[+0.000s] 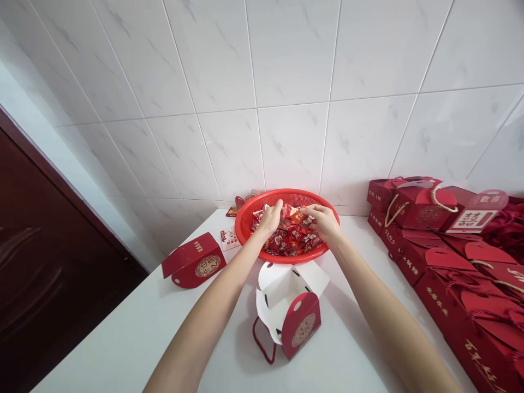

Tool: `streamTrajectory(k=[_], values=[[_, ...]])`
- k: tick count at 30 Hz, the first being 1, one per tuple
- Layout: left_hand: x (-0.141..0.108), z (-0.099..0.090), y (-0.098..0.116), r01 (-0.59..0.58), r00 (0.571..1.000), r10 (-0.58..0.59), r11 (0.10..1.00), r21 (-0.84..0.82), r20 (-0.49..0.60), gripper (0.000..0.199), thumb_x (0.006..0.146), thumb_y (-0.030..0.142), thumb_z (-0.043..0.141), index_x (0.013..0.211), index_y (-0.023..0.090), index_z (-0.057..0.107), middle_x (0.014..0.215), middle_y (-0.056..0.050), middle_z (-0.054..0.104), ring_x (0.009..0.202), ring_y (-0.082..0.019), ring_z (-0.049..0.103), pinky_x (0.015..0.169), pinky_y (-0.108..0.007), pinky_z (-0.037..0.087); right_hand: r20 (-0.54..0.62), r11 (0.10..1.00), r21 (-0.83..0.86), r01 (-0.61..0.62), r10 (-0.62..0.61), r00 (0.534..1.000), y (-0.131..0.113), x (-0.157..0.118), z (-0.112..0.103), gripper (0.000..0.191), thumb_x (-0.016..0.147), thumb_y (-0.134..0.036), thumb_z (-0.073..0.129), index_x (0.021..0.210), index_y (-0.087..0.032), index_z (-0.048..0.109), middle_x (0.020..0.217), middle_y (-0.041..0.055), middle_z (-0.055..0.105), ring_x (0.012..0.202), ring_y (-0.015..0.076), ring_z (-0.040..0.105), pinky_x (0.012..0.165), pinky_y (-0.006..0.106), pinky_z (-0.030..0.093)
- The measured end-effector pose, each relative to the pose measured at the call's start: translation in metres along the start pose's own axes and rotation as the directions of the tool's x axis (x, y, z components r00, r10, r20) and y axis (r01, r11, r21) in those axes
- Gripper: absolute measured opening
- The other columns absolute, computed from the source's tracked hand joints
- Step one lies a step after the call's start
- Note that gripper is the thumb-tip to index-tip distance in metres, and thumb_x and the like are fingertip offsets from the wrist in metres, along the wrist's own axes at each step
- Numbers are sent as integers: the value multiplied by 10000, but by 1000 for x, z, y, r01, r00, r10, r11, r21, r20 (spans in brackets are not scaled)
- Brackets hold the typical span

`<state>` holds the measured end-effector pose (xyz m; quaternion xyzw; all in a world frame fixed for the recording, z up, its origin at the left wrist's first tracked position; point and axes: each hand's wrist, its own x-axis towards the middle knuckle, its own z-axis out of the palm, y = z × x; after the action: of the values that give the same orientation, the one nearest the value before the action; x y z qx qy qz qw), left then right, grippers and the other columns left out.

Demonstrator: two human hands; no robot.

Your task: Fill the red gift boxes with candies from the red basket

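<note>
Glossy red wrapped candies (297, 237) heap inside a red basket (303, 197) near the tabletop's (131, 338) back edge. Right fingers (314, 209) pinch one; left fingers' (278, 206) hold I cannot tell.

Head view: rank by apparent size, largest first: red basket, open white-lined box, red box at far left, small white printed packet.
1. Red basket
2. Open white-lined box
3. Red box at far left
4. Small white printed packet

2 sits nearer the camera than 3; true sizes unsure.
</note>
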<state>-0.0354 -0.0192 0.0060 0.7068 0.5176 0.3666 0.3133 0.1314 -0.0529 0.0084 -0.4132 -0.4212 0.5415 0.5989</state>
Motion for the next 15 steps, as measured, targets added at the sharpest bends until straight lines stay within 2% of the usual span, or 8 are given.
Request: streamTrajectory(k=[2, 4, 6, 8, 10, 11, 12, 15], values=[[0, 2, -1, 30, 993, -30, 1000, 1, 118, 563, 1023, 383, 154, 793, 183, 628, 678, -76, 695, 654, -206, 656, 645, -319, 507, -105, 998, 56, 39, -32, 994, 1, 2, 0, 274, 485, -336, 830, 561, -202, 604, 701, 12, 672, 642, 152, 588, 536, 277, 489], [-2, 4, -2, 17, 978, -27, 998, 54, 205, 388, 967, 375, 369, 799, 187, 665, 765, -72, 737, 710, -211, 676, 676, -311, 517, -170, 993, 98, 66, -48, 984, 1, 3, 0, 264, 483, -333, 818, 567, -208, 601, 714, 12, 679, 682, 165, 603, 565, 283, 506], [-6, 8, -5, -16, 949, -23, 993, 119, 316, 167, 788, 360, 653, 750, 204, 698, 779, -43, 747, 738, -219, 680, 699, -294, 515, -177, 992, 98, 77, -59, 983, 1, 3, 0, 254, 487, -337, 805, 569, -212, 601, 738, 20, 691, 717, 180, 615, 568, 284, 508], [-10, 12, -7, -106, 879, -13, 969, 221, 476, 161, 633, 330, 772, 752, 229, 732, 802, -22, 752, 761, -229, 681, 715, -286, 514, -171, 993, 83, 78, -62, 983, 2, 3, -1, 243, 494, -344, 797, 579, -214, 611, 743, 26, 696, 728, 186, 619, 558, 281, 499], [-13, 16, -9, -217, 802, -26, 919, 330, 597, 242, 604, 337, 772, 832, 257, 759, 891, -22, 761, 819, -247, 687, 745, -296, 521, -173, 994, 81, 74, -59, 983, 2, 3, -1, 236, 495, -343, 795, 588, -214, 621, 730, 24, 694, 724, 182, 616, 559, 278, 494], [-13, 17, -10, -262, 778, -33, 890, 372, 627, 263, 613, 333, 754, 868, 270, 764, 944, -24, 761, 860, -257, 688, 768, -304, 523, -175, 994, 82, 74, -58, 983, 2, 3, -1, 235, 494, -341, 793, 589, -214, 621, 723, 22, 692, 719, 179, 614, 560, 278, 493], [-13, 18, -10, -288, 775, -29, 873, 394, 631, 268, 610, 313, 742, 875, 279, 767, 972, -26, 760, 889, -265, 688, 786, -311, 524, -177, 994, 78, 75, -61, 982, 2, 3, -1, 234, 493, -340, 790, 586, -214, 615, 714, 18, 688, 709, 176, 610, 558, 277, 490], [-12, 21, -13, -289, 828, 40, 884, 366, 559, 216, 541, 203, 751, 744, 274, 769, 867, -31, 760, 837, -272, 690, 769, -321, 526, -158, 996, 46, 82, -74, 985, 3, 2, -1, 238, 506, -347, 775, 571, -220, 583, 682, 4, 666, 665, 167, 592, 545, 281, 475]])
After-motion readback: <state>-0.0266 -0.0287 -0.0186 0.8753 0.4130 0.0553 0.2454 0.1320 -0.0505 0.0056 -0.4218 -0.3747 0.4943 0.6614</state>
